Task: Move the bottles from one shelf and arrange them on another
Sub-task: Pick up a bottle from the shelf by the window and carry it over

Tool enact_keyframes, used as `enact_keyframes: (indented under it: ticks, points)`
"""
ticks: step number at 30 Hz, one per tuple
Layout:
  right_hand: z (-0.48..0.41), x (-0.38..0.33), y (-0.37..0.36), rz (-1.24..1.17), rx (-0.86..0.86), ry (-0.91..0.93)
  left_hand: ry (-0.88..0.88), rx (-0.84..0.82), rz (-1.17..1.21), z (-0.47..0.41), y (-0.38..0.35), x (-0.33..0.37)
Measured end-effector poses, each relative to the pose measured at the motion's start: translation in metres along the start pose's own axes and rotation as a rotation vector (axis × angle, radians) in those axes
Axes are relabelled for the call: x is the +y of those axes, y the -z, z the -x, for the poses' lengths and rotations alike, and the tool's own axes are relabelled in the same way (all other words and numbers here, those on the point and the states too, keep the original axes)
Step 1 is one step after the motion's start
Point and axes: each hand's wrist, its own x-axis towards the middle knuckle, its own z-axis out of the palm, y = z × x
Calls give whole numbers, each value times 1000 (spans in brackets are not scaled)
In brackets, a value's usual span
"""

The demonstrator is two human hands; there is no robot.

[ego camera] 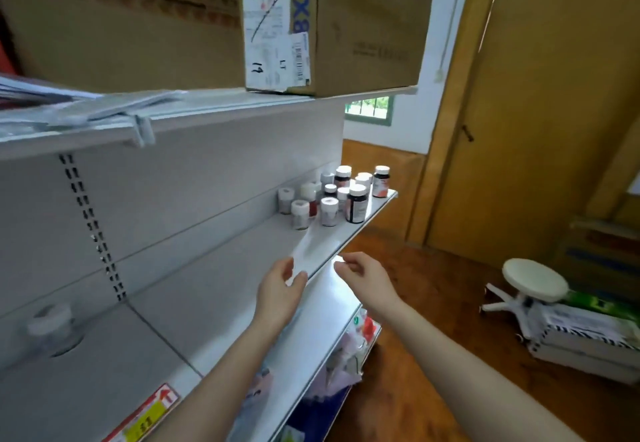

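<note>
Several small pill bottles (329, 211) with white caps stand clustered at the far right end of a white metal shelf (242, 268). One blurred bottle (52, 330) stands alone at the shelf's near left. My left hand (280, 289) hovers over the shelf's front edge, fingers loosely curled and holding nothing. My right hand (363, 277) hangs just past the shelf edge, fingers relaxed and empty. Both hands are well short of the bottle cluster.
A large cardboard box (346, 26) sits on the upper shelf (207, 105), beside papers (86, 102). Lower shelves hold packaged goods (346, 348). To the right are a wooden door (536, 112), a white stool (533, 279) and stacked boxes (588, 337) on the wooden floor.
</note>
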Motion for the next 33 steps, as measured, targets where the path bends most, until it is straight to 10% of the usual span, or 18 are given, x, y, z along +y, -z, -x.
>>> enact_keyframes:
  ticks: [16, 33]
  points:
    - [-225, 78, 44, 88, -42, -28, 108, 41, -62, -212, -120, -13]
    - [-348, 95, -78, 135, -463, -27, 325, 221, -120, -307, -118, -76]
